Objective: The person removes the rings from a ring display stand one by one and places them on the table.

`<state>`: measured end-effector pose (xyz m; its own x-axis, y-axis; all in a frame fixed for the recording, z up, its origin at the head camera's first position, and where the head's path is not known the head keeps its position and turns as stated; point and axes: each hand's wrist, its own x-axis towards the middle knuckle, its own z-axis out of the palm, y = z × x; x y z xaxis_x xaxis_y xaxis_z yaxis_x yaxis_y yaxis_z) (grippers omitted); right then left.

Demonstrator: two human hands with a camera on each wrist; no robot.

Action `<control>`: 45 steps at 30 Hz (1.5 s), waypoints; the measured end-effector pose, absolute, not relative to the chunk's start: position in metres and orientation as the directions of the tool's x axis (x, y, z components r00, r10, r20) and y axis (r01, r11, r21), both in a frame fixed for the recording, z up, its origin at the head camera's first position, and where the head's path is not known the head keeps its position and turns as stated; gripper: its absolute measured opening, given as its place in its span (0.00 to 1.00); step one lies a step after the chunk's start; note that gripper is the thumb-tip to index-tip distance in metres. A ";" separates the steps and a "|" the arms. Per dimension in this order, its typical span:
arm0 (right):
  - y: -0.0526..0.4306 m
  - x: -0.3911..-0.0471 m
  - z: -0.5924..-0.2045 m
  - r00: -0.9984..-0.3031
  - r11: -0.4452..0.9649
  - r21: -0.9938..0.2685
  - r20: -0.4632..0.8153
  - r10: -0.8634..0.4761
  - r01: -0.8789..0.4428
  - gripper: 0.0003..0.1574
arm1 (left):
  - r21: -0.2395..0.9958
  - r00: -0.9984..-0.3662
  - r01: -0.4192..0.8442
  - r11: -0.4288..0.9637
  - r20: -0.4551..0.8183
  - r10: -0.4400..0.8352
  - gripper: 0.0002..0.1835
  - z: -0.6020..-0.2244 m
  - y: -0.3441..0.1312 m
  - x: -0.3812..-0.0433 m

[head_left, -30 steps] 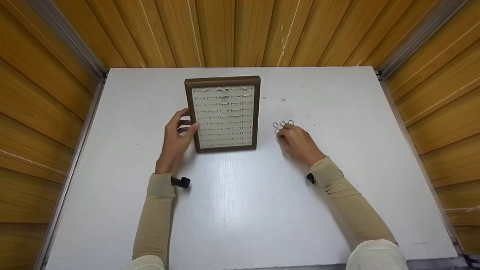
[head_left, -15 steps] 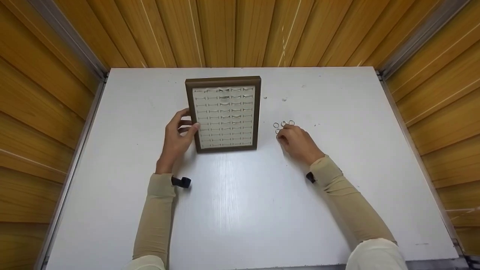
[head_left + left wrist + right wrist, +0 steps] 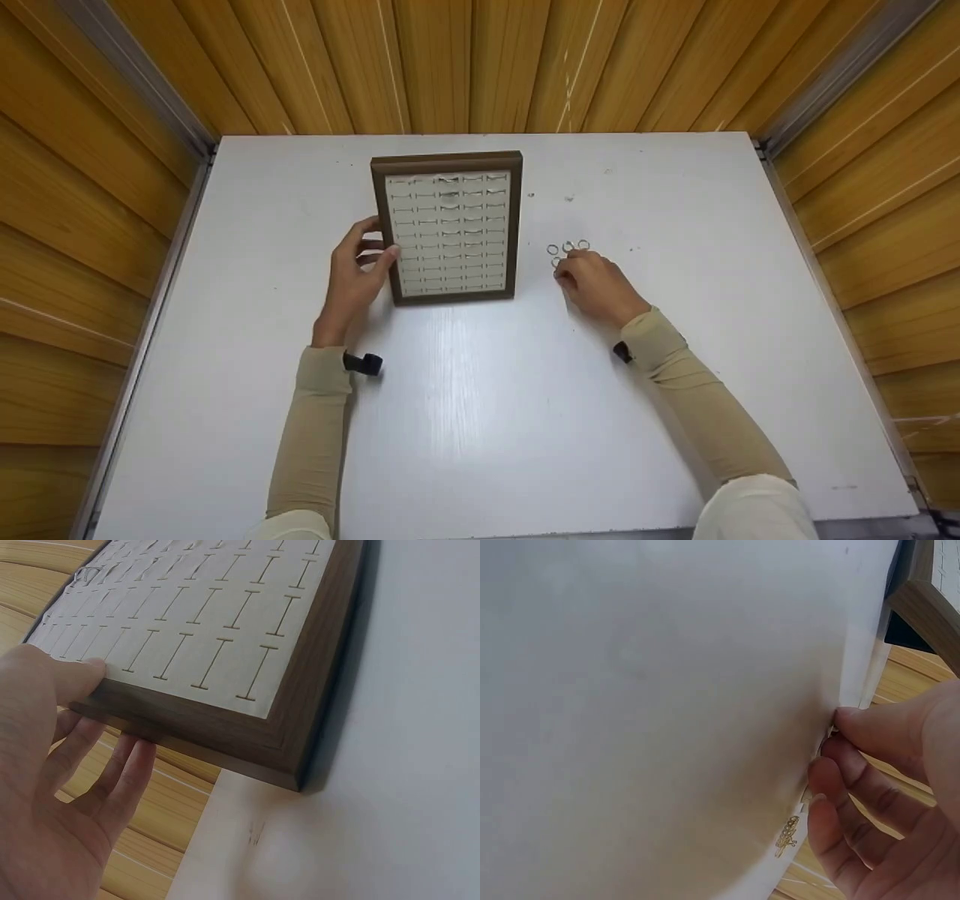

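Observation:
My left hand [image 3: 356, 270] grips the left side of a ring display board [image 3: 450, 232], thumb on the front and fingers behind. The board has a brown wooden frame and a cream pad cut with rows of slots; it stands tilted up on the table. Thin rings show in some upper slots. To its right, my right hand [image 3: 602, 289] is down at the tabletop, thumb and index finger pinching a small ring [image 3: 832, 732], mostly hidden by the fingertips. Several loose rings [image 3: 583, 249] lie just beyond these fingers. A gold ornate ring [image 3: 786, 832] shows in the right wrist view.
The white table [image 3: 450, 420] carries small specks and marks, some beyond the loose rings. Wood-patterned panels [image 3: 495, 67] enclose its back and sides, with metal rails [image 3: 150, 82] at the corners.
Both hands and the board stay nearly where they were. The right fingertips shift very slightly among the rings, and the ring at their tips is now less visible in the head view.

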<state>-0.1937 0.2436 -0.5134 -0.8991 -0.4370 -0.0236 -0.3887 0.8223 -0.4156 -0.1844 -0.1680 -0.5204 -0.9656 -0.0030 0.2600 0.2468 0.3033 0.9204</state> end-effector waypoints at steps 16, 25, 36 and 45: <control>0.232 -0.196 -0.485 -0.879 0.787 -0.405 0.108 -0.464 -0.465 0.09 | 0.923 -0.968 0.238 0.302 0.251 -0.006 0.29 -0.518 -0.167 -0.182; 0.211 -0.193 -0.459 -0.810 0.721 -0.374 0.327 -0.486 -0.583 0.07 | 0.930 -0.970 0.230 0.286 0.244 -0.013 0.28 -0.518 -0.166 -0.182; 0.182 -0.197 -0.438 -0.741 0.648 -0.375 0.450 -0.498 -0.663 0.07 | 0.926 -0.970 0.230 0.300 0.242 -0.005 0.28 -0.517 -0.166 -0.183; 0.160 -0.202 -0.423 -0.697 0.617 -0.349 0.503 -0.511 -0.705 0.08 | 0.926 -0.967 0.242 0.290 0.254 -0.004 0.28 -0.519 -0.167 -0.184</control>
<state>-0.2019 0.1599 -0.4231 -0.6967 -0.5112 0.5033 -0.7051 0.6172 -0.3492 -0.1835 -0.1669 -0.5188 -0.9672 -0.0038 0.2540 0.2420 0.2901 0.9259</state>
